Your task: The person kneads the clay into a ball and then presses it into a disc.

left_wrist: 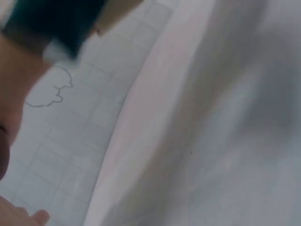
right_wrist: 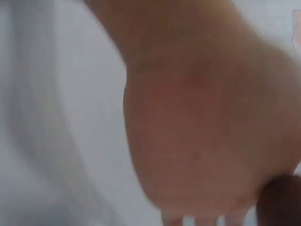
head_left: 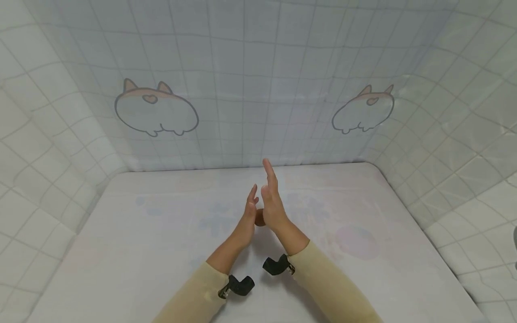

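Note:
A small brown rounded lump [head_left: 260, 217] sits between the two palms, above the table; its exact kind cannot be told. My left hand [head_left: 245, 223] touches it from the left, with fingers extended upward. From the other side my right hand [head_left: 274, 208] meets it, its fingers straight and reaching higher than the left ones. In the right wrist view the right palm [right_wrist: 202, 136] fills the middle, with the dark brown lump [right_wrist: 281, 202] at the lower right corner. The left wrist view catches only part of the lump [left_wrist: 3, 153] at its left edge.
A table with a pale patterned cover [head_left: 141, 237] lies below the hands. White grid-patterned curtains [head_left: 258, 89] with cartoon animal drawings rise behind it and on both sides. Each forearm, in a cream sleeve [head_left: 198, 291], carries a black wrist camera mount [head_left: 241, 285].

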`<action>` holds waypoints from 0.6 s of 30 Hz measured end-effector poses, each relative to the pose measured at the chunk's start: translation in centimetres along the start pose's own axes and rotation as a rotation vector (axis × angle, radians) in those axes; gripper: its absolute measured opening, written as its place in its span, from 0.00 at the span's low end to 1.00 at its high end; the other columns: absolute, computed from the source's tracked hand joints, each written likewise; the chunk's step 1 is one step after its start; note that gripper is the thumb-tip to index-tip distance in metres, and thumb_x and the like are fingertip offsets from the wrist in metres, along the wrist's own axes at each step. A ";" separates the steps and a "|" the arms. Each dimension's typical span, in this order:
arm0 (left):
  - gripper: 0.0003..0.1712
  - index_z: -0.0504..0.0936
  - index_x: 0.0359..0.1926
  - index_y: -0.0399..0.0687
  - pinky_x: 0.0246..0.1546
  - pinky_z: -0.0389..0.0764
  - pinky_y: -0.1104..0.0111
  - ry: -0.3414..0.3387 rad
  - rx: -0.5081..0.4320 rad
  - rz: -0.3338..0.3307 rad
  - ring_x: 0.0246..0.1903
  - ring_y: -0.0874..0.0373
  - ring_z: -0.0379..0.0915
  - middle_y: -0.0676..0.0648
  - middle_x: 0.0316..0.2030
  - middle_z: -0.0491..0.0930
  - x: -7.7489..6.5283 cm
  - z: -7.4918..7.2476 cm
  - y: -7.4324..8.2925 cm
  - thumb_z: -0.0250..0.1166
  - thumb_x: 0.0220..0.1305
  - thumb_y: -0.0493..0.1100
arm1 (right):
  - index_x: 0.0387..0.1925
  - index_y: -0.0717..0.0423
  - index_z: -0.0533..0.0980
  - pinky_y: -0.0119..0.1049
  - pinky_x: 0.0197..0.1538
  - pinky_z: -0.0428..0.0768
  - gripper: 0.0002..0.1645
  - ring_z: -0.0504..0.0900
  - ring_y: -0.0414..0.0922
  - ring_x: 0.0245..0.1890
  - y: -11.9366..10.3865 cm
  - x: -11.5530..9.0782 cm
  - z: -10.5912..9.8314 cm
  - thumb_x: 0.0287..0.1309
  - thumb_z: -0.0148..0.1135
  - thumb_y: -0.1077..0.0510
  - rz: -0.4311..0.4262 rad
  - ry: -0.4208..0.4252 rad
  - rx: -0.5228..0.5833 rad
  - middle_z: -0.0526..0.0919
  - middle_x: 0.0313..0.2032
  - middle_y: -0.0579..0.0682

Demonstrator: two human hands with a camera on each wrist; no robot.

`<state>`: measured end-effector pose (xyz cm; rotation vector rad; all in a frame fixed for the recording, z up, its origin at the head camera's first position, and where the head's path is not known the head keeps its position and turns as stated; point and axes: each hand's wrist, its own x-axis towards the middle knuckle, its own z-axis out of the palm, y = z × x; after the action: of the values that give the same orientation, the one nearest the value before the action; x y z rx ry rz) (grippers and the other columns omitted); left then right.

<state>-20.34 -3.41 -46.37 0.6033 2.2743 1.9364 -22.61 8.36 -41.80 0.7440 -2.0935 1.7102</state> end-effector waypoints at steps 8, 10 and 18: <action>0.54 0.29 0.80 0.52 0.68 0.43 0.34 -0.053 -0.229 0.117 0.76 0.40 0.36 0.43 0.79 0.29 -0.4 -0.1 0.9 0.20 0.65 0.80 | 0.81 0.43 0.37 0.70 0.68 0.49 0.60 0.40 0.47 0.77 2.1 0.3 -0.2 0.58 0.23 0.13 0.095 -0.115 -0.053 0.38 0.79 0.44; 0.54 0.29 0.80 0.52 0.69 0.40 0.35 -0.042 -0.255 0.148 0.77 0.40 0.33 0.44 0.79 0.27 -0.5 -0.2 1.3 0.20 0.66 0.80 | 0.81 0.41 0.36 0.71 0.68 0.48 0.60 0.38 0.48 0.78 2.4 0.1 -0.1 0.58 0.23 0.13 0.127 -0.156 -0.033 0.37 0.79 0.43; 0.52 0.29 0.80 0.51 0.69 0.33 0.36 0.060 -0.295 0.273 0.77 0.41 0.28 0.47 0.79 0.28 0.0 -0.4 2.0 0.25 0.69 0.78 | 0.80 0.32 0.35 0.73 0.68 0.43 0.55 0.38 0.52 0.78 3.3 -1.2 0.1 0.59 0.24 0.13 0.220 -0.260 0.031 0.35 0.79 0.42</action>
<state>-19.96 -3.54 -44.39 0.8624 1.9640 2.3856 -23.57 8.99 -45.14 0.8092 -2.4073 1.8476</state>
